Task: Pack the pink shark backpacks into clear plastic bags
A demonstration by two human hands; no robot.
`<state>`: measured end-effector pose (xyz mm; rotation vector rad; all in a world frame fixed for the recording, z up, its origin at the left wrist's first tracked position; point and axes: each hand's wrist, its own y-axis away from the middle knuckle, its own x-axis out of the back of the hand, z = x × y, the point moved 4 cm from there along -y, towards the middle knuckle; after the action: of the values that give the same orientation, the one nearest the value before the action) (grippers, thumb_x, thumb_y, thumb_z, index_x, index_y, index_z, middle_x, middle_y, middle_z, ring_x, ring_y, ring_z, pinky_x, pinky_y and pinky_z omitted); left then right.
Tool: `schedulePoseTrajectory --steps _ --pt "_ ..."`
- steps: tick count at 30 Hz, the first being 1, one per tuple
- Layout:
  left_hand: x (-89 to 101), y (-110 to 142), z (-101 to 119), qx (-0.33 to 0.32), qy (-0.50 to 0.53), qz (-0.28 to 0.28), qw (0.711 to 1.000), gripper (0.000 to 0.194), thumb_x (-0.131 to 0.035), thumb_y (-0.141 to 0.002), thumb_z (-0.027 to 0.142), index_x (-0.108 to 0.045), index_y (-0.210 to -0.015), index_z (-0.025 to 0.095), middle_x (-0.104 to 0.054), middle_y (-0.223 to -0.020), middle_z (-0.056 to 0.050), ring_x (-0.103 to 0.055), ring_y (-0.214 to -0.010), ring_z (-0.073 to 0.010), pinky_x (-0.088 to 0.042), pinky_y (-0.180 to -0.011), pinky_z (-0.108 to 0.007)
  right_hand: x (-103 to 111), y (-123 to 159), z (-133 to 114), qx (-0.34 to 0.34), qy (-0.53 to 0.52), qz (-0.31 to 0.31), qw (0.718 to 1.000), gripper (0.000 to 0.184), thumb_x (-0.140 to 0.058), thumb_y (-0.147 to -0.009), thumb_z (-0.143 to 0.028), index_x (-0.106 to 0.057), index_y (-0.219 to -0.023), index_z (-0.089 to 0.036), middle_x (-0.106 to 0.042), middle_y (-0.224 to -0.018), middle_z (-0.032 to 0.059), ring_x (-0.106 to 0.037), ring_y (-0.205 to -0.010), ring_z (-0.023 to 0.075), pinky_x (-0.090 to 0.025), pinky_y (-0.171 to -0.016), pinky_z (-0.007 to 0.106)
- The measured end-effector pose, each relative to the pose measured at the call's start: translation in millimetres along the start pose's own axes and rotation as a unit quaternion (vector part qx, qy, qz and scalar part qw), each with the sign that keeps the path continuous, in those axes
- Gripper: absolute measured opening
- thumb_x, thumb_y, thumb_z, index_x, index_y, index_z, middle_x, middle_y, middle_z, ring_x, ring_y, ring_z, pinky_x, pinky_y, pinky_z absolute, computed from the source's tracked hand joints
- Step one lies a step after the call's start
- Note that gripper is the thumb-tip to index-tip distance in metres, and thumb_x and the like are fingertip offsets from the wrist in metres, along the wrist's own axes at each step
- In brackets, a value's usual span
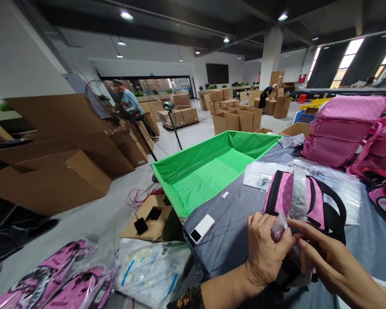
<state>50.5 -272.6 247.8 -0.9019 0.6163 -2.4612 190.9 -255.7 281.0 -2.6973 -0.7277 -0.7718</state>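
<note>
A pink and black backpack (pixel 283 193) lies on the grey-covered table, with a band of translucent plastic wrap (pixel 298 197) around its middle. At its near end, my left hand (pixel 266 249) is closed, pinching a small piece of clear plastic (pixel 279 227) with something reddish in it, too small to name. My right hand (pixel 328 253) comes from the right, its bent fingers meeting the same plastic beside the left fingertips. Both hands partly hide the backpack's lower part.
Flat clear bags (pixel 254 174) lie behind the backpack; a white phone (pixel 202 228) is at left. Pink backpacks (pixel 341 128) stack up at right. A green-lined bin (pixel 209 171) adjoins the table. Wrapped pink bags (pixel 61 274) and cardboard boxes (pixel 51 180) stand left; two people work farther back.
</note>
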Motion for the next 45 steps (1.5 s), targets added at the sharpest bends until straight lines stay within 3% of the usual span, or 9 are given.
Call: schedulePoseTrajectory --steps 5,9,13,22,28,35,39,43,45 --pt "-2.2 4 -3 -0.012 0.025 0.072 0.997 0.025 -0.068 -0.079 0.007 -0.051 -0.064 0.019 -0.055 -0.066 0.004 -0.050 -0.070 -0.0137 -0.035 -0.072 -0.029 25 7 15 0.136 0.099 0.034 0.985 0.049 -0.051 -0.101 -0.042 -0.056 -0.146 -0.026 -0.078 -0.096 0.0064 -0.066 -0.053 0.0134 -0.055 -0.048 0.021" --pt "-2.7 4 -5 -0.011 0.058 0.091 0.994 0.022 -0.068 -0.080 0.008 -0.055 -0.066 0.019 -0.054 -0.065 0.004 -0.051 -0.069 -0.0128 -0.037 -0.073 -0.027 51 3 4 0.368 0.352 0.048 0.859 0.047 -0.038 -0.103 -0.019 -0.062 -0.140 -0.035 -0.077 -0.102 0.0061 -0.072 -0.065 0.0139 -0.052 -0.047 0.017" --pt "-1.4 4 -3 -0.040 0.086 0.117 0.989 0.014 -0.063 -0.082 0.007 -0.063 -0.077 0.020 -0.056 -0.064 0.006 -0.052 -0.065 -0.0118 -0.038 -0.076 -0.028 51 -15 -8 0.441 0.424 -0.001 0.791 0.055 -0.031 -0.100 -0.005 -0.063 -0.137 -0.031 -0.075 -0.090 0.0031 -0.071 -0.065 0.0114 -0.051 -0.052 0.017" --pt "7.5 19 19 -0.273 -0.123 0.134 0.944 0.011 -0.059 -0.093 0.012 -0.069 -0.090 0.015 -0.062 -0.069 0.001 -0.053 -0.069 -0.0153 -0.034 -0.084 -0.037 45 -28 11 0.451 0.422 0.053 0.784 0.034 -0.038 -0.107 -0.018 -0.061 -0.131 -0.022 -0.074 -0.093 0.0042 -0.070 -0.071 0.0117 -0.051 -0.056 0.019" --pt "1.0 11 20 -0.207 -0.053 0.128 0.968 0.023 -0.051 -0.096 0.009 -0.063 -0.077 0.017 -0.058 -0.065 0.002 -0.050 -0.066 -0.0136 -0.037 -0.081 -0.033 42 -17 4 0.559 0.457 0.028 0.691 0.047 -0.027 -0.106 -0.009 -0.051 -0.146 -0.015 -0.076 -0.095 0.0050 -0.070 -0.076 0.0134 -0.053 -0.063 0.026" --pt "6.6 22 14 -0.219 -0.012 0.109 0.969 0.019 -0.060 -0.096 0.019 -0.074 -0.110 0.020 -0.065 -0.076 0.000 -0.058 -0.074 -0.0154 -0.040 -0.083 -0.036 39 -17 2 0.542 0.434 -0.001 0.720 0.041 -0.023 -0.108 -0.014 -0.061 -0.120 -0.012 -0.070 -0.082 0.0058 -0.059 -0.060 0.0122 -0.046 -0.056 0.027" --pt "18.6 14 -14 0.063 0.283 0.002 0.957 0.029 -0.063 -0.097 0.042 -0.073 -0.115 0.022 -0.068 -0.110 -0.010 -0.067 -0.099 -0.0198 -0.051 -0.090 -0.035 35 -10 4 0.569 0.463 0.023 0.679 0.040 -0.026 -0.104 -0.005 -0.063 -0.115 -0.012 -0.072 -0.088 0.0064 -0.064 -0.074 0.0133 -0.046 -0.060 0.030" --pt "12.7 9 -19 0.354 0.550 -0.106 0.749 0.061 -0.089 -0.066 0.058 -0.068 -0.100 0.013 -0.073 -0.099 -0.012 -0.070 -0.083 -0.0185 -0.054 -0.078 -0.030 35 -8 5 0.584 0.477 0.065 0.654 0.040 -0.028 -0.103 -0.003 -0.065 -0.113 -0.013 -0.071 -0.090 0.0055 -0.065 -0.080 0.0132 -0.048 -0.064 0.031" --pt "9.1 3 -11 0.387 0.559 -0.171 0.714 0.060 -0.093 -0.055 0.058 -0.066 -0.082 0.012 -0.069 -0.079 -0.006 -0.063 -0.067 -0.0119 -0.047 -0.066 -0.023 35 -6 5 0.591 0.481 0.095 0.640 0.039 -0.029 -0.103 -0.002 -0.065 -0.109 -0.013 -0.072 -0.090 0.0049 -0.066 -0.080 0.0128 -0.049 -0.066 0.030"
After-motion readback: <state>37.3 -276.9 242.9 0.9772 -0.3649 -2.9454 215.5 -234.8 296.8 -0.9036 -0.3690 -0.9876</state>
